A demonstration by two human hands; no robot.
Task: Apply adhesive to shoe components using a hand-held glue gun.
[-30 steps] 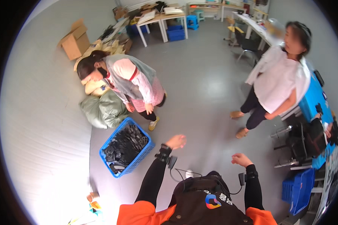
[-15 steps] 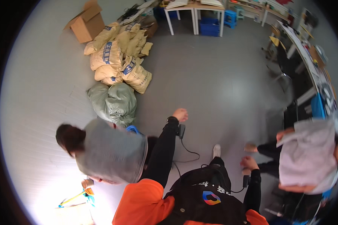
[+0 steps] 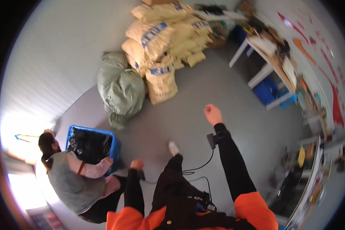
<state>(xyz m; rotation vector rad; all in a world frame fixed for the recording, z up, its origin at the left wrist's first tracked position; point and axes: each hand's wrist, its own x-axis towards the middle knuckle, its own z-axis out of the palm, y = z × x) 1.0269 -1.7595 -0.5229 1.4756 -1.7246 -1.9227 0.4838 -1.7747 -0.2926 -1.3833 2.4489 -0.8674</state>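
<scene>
My right hand [image 3: 212,114] is stretched forward over the grey floor, fingers curled in and nothing visible in them. Lower and to the left, close to my body, hangs my left hand [image 3: 137,165]; it is blurred and its fingers cannot be made out. Each wrist carries a small black device [image 3: 211,141] with a cable [image 3: 197,166] running toward my body. Left of my left hand a co-worker in a grey top [image 3: 73,184] bends beside a blue bin [image 3: 113,145] lined with a black bag [image 3: 89,143]. The co-worker's hand is at the bin's rim.
Ahead, a bulging grey-green sack [image 3: 120,90] leans beside a pile of yellowish paper sacks [image 3: 161,78] along the wall. A table [image 3: 274,57] with a blue crate [image 3: 265,91] under it stands at the far right. A cluttered bench [image 3: 308,184] runs down the right side.
The view has turned left, bringing the blue bin into sight and losing the person at the right. My right hand has swung forward, my left hand back toward my body.
</scene>
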